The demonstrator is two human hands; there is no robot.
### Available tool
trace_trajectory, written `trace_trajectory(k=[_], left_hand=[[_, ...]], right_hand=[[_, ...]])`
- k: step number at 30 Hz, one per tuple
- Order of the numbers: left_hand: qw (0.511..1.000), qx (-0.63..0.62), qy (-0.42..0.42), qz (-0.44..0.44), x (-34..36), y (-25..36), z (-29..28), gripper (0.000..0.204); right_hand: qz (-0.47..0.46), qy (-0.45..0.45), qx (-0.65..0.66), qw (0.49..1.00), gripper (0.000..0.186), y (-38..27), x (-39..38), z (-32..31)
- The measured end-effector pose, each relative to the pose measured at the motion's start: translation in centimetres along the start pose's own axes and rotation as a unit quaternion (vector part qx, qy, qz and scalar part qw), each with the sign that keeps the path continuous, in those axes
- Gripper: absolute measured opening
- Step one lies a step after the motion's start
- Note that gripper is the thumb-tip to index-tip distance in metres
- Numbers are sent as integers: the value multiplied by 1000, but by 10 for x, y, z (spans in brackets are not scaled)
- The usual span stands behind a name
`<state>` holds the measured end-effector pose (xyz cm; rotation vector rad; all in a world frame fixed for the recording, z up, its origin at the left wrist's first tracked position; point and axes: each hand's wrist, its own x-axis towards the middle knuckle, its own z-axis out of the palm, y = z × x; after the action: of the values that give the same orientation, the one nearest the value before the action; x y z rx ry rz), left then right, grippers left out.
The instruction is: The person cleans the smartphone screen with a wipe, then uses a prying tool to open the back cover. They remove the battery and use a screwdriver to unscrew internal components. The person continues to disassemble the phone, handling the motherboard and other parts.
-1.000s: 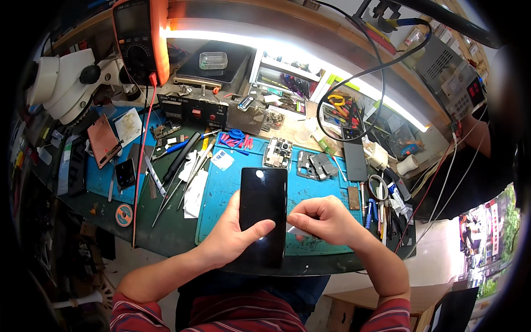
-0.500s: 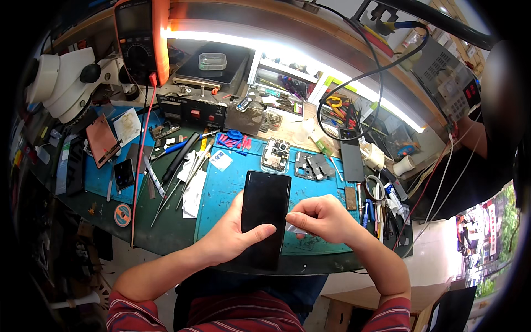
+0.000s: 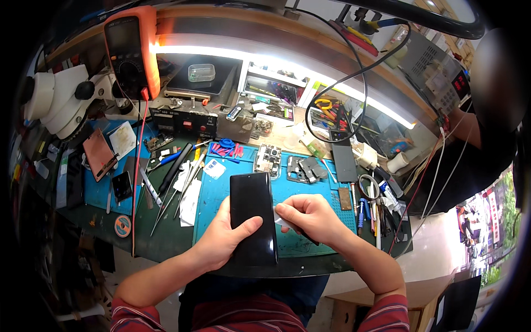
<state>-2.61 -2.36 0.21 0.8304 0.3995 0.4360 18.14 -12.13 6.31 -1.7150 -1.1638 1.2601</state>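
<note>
My left hand point(image 3: 218, 240) is closed round a black phone point(image 3: 253, 196), its thumb across the glossy screen. At the phone's right edge, my right hand point(image 3: 307, 216) pinches a thin pale piece point(image 3: 279, 218), too small to make out fully; a dark item shows under its fingers. Both hands are over the blue mat point(image 3: 213, 193). Beyond the phone lie an opened device with exposed parts point(image 3: 267, 160) and dark loose parts point(image 3: 304, 169). Blue and pink small tools point(image 3: 225, 148) sit at the mat's back left.
An orange multimeter point(image 3: 133, 52) and white microscope point(image 3: 52, 97) stand left. Tweezers and slim tools point(image 3: 185, 188) lie beside the mat; screwdrivers point(image 3: 362, 213) and cables are right. A black cable loop point(image 3: 362, 110) hangs above. Someone's arm point(image 3: 464, 127) shows far right.
The view has shifted slightly. The phone sits a little left relative to the mat, and my right hand has moved along, still pinching the pale piece at the phone's edge.
</note>
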Motion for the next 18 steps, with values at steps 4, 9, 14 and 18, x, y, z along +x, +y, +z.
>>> trace_trajectory(k=[4,9,14,18], left_hand=[[999,-33,16,-36,-2,6,-4,51],[997,-50,30,-57,-4,11,-7,37],[990,-119,26,-76,0,18,-5,33],[984,-151,17,-99,1,17,-8,30]], right_hand=[[-13,-44,-40,998,32,-2,19,-35],[-138,332,-395,845,45,26,72,-79],[-162,352,-392,834,61,36,129,-92],[-321,388,-115,856,48,69,128,-102]])
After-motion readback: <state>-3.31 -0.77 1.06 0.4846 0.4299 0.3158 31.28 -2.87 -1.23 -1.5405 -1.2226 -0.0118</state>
